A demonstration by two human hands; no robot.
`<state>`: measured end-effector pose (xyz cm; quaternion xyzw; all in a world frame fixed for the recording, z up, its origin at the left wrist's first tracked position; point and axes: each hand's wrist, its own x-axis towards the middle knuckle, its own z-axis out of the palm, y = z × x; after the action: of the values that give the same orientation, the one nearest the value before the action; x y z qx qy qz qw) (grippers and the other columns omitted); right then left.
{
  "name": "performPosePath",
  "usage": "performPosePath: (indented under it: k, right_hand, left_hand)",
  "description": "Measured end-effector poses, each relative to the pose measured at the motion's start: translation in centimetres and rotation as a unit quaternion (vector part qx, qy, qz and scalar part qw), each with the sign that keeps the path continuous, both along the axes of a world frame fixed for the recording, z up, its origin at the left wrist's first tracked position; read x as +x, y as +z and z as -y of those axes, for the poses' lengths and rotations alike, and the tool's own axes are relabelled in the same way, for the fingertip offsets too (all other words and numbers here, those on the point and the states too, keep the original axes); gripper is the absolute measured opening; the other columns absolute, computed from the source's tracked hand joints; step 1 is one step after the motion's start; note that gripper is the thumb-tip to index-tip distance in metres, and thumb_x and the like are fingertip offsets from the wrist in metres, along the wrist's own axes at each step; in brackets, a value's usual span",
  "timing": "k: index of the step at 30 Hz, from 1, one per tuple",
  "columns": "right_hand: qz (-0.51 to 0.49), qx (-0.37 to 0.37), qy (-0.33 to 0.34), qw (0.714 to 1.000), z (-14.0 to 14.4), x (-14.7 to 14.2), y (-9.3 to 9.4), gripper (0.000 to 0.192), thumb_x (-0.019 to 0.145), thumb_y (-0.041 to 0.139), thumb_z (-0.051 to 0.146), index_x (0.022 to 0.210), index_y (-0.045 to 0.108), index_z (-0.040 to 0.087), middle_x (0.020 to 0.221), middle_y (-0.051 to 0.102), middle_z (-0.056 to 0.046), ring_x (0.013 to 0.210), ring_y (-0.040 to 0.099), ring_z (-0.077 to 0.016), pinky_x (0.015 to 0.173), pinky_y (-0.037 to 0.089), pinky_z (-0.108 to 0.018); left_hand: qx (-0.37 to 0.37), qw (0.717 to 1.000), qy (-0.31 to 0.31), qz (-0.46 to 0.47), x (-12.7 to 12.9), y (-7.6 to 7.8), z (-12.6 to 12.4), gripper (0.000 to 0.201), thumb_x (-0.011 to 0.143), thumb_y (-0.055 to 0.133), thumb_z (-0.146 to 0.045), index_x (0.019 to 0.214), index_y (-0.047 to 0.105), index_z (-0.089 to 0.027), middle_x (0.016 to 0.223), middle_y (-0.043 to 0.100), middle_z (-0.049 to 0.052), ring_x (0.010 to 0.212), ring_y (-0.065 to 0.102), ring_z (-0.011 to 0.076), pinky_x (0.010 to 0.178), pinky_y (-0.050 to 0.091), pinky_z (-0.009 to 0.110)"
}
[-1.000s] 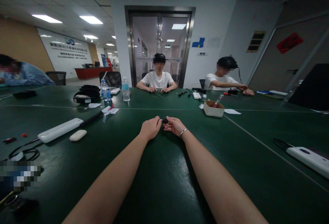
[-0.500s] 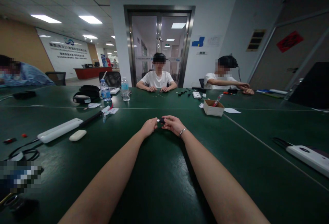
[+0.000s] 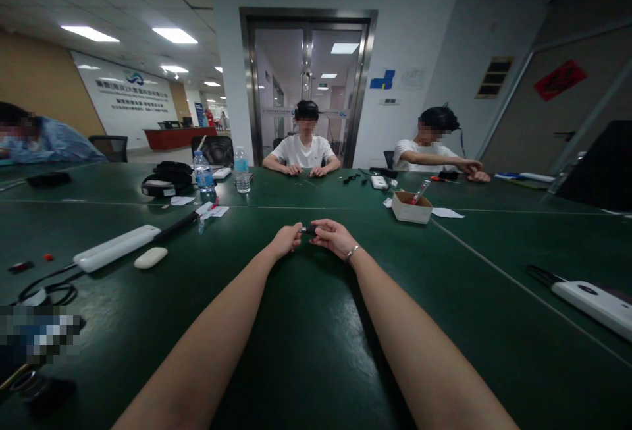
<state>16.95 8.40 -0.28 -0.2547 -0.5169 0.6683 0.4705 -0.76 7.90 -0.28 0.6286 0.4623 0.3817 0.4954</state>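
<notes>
My left hand (image 3: 286, 241) and my right hand (image 3: 332, 236) meet over the middle of a dark green table (image 3: 306, 351), both arms stretched forward. Pinched between their fingertips is a small black object (image 3: 309, 230) with a pale end; both hands grip it. It is too small to tell what it is. A thin bracelet sits on my right wrist. The hands hover just above the tabletop.
A white bar-shaped device (image 3: 116, 247) and a white oval piece (image 3: 151, 257) lie to the left. A small cardboard box (image 3: 411, 207) stands ahead right, water bottles (image 3: 203, 173) ahead left. Another white device (image 3: 592, 300) lies at the right. Three other people sit at the far side and left.
My hands have shifted slightly and re-gripped the small black object, whose pale end now shows between the fingertips. The view has tilted a little. Nothing else on the table moved.
</notes>
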Motion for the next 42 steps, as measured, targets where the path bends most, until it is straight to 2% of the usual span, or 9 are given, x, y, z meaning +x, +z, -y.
performPosePath:
  k: [5, 15, 21, 27, 33, 42]
  right_hand:
    - [-0.003, -0.003, -0.002, 1.0, -0.1, 0.1, -0.3, 0.036, 0.059, 0.077, 0.018, 0.09, 0.06, 0.015, 0.076, 0.061, -0.001, 0.06, 0.063, -0.0126, 0.065, 0.054, -0.028]
    - [0.006, -0.03, -0.012, 0.999, -0.2, 0.1, -0.4, 0.023, 0.066, 0.071, 0.015, 0.087, 0.061, 0.013, 0.073, 0.063, -0.003, 0.054, 0.061, -0.0106, 0.067, 0.054, -0.032]
    - [-0.005, -0.041, -0.01, 0.999, -0.1, 0.2, -0.2, 0.016, 0.072, 0.066, 0.013, 0.086, 0.06, 0.012, 0.069, 0.064, -0.004, 0.051, 0.06, -0.0102, 0.068, 0.055, -0.033]
    - [-0.004, -0.051, -0.013, 0.999, -0.1, 0.1, -0.1, 0.013, 0.074, 0.064, 0.01, 0.086, 0.06, 0.012, 0.07, 0.065, -0.005, 0.051, 0.061, -0.0114, 0.065, 0.055, -0.033]
    - [-0.008, -0.059, -0.012, 0.998, 0.0, 0.2, 0.0, 0.011, 0.075, 0.063, 0.01, 0.085, 0.059, 0.012, 0.066, 0.064, -0.003, 0.049, 0.06, -0.0101, 0.067, 0.056, -0.034]
    - [-0.001, -0.06, -0.016, 0.998, -0.1, 0.1, -0.1, 0.01, 0.076, 0.063, 0.011, 0.084, 0.059, 0.012, 0.063, 0.063, -0.002, 0.048, 0.06, -0.0103, 0.065, 0.056, -0.033]
  left_hand:
    - [0.005, 1.0, 0.023, 0.011, 0.4, -0.3, 0.0, 0.041, 0.077, 0.035, -0.054, 0.057, 0.035, -0.018, 0.044, 0.032, -0.006, 0.037, 0.03, 0.0065, 0.039, 0.029, 0.02]
    - [0.044, 0.999, 0.029, -0.011, 0.3, -1.2, -0.5, 0.033, 0.078, 0.036, -0.045, 0.062, 0.042, -0.017, 0.051, 0.041, -0.004, 0.041, 0.038, 0.0082, 0.041, 0.033, 0.02]
    - [0.072, 0.996, 0.037, -0.024, 0.3, -0.8, 0.0, 0.026, 0.077, 0.041, -0.039, 0.063, 0.044, -0.017, 0.055, 0.044, -0.003, 0.044, 0.042, 0.0082, 0.042, 0.035, 0.019]
    - [0.08, 0.995, 0.05, -0.009, 0.5, -0.7, 0.5, 0.037, 0.078, 0.041, -0.051, 0.067, 0.045, -0.016, 0.056, 0.045, -0.003, 0.045, 0.042, 0.0081, 0.042, 0.035, 0.019]
    - [0.063, 0.996, 0.052, 0.022, 0.4, -0.8, 0.0, 0.027, 0.071, 0.056, -0.04, 0.079, 0.05, -0.015, 0.059, 0.047, -0.003, 0.051, 0.046, 0.0085, 0.043, 0.036, 0.018]
    - [0.077, 0.994, 0.059, 0.059, 0.3, -0.4, 0.4, 0.029, 0.071, 0.059, -0.038, 0.087, 0.052, -0.015, 0.068, 0.056, 0.001, 0.054, 0.05, 0.0081, 0.047, 0.039, 0.018]
